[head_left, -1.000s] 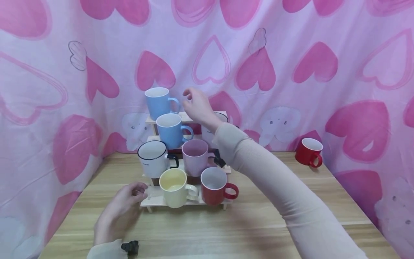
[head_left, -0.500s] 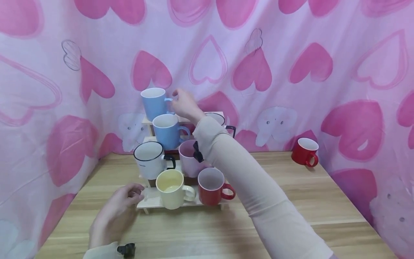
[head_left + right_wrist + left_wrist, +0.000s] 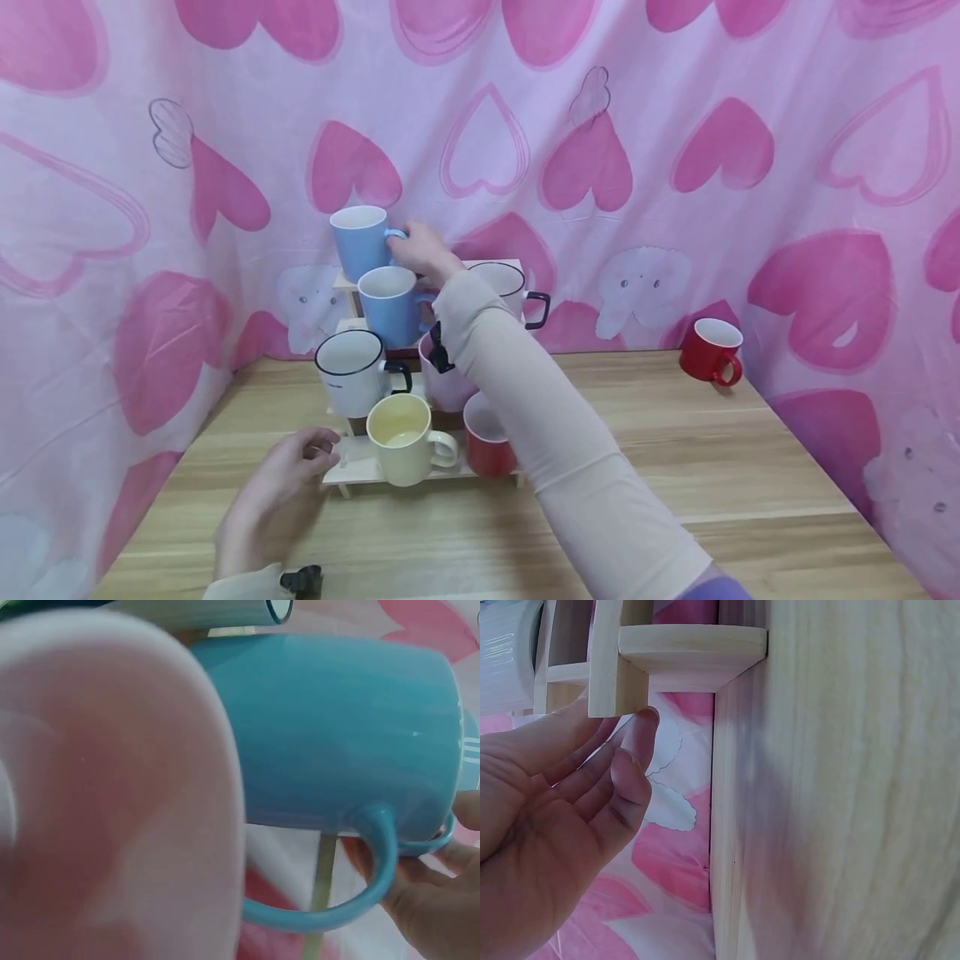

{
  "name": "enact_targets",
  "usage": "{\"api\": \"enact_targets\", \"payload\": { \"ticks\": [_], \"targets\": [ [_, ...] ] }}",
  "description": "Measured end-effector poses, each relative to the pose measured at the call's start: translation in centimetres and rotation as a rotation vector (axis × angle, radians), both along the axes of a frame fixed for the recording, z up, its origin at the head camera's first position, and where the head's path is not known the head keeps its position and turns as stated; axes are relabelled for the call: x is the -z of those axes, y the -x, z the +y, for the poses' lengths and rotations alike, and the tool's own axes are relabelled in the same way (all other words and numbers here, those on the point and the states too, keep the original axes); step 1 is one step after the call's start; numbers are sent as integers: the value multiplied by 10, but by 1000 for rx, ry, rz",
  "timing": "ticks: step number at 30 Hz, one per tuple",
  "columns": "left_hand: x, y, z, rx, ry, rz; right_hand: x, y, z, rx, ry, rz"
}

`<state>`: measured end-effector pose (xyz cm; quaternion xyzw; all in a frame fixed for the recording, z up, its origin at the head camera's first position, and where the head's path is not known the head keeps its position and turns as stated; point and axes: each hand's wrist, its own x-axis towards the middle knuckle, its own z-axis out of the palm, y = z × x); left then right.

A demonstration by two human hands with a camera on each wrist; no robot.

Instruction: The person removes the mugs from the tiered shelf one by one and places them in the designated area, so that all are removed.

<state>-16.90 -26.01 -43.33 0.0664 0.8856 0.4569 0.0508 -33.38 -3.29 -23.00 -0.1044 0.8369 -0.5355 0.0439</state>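
Observation:
My right hand (image 3: 422, 254) grips the handle of the upper light blue mug (image 3: 358, 246), at the top left of a tiered wooden rack (image 3: 352, 469). In the right wrist view, the thumb and fingers close round that handle, behind the nearer blue mug (image 3: 337, 735). A pink mug (image 3: 112, 802) fills the left of that view. My left hand (image 3: 281, 467) stays by the rack's lower left end, fingers loosely bent. In the left wrist view its fingertips lie at a rack leg (image 3: 619, 690); whether they touch it I cannot tell.
On the rack stand a white black-rimmed mug (image 3: 351, 375), another white mug (image 3: 498, 279), a yellow mug (image 3: 401, 442) and a red mug (image 3: 487, 442), partly behind my right sleeve. Another red mug (image 3: 711, 350) sits at the table's back right. Heart-patterned cloth (image 3: 480, 100) hangs behind.
My right hand has moved left and slightly down to the upper blue mug's handle and taken hold of it. The left hand has hardly moved.

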Motion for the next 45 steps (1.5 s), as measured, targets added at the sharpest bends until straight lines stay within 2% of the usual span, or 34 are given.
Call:
{"api": "enact_targets", "payload": {
  "ticks": [2,6,9,12,15,20,23,28,33,41,45],
  "targets": [
    [0,-1,1,-4,-17,-20,3,1,1,19,16,-3],
    [-1,1,1,12,5,28,7,6,2,52,32,11],
    [-2,2,0,24,21,65,8,8,1,73,43,-12],
    [-1,0,0,18,31,68,8,9,0,78,36,-14],
    [0,-2,1,10,28,40,7,7,0,70,15,-14],
    [-1,1,1,23,28,56,0,5,2,75,-10,-18],
    [-2,2,1,34,32,76,-5,7,4,75,-44,37],
    [-1,0,2,31,19,44,-12,8,8,67,-67,83],
    [-5,-3,-2,20,18,20,-29,3,16,74,19,110],
    [-13,1,-11,57,96,64,-70,-14,49,158,77,30],
    [-14,5,-16,71,100,86,-83,-19,70,179,207,18]
  ]
}}
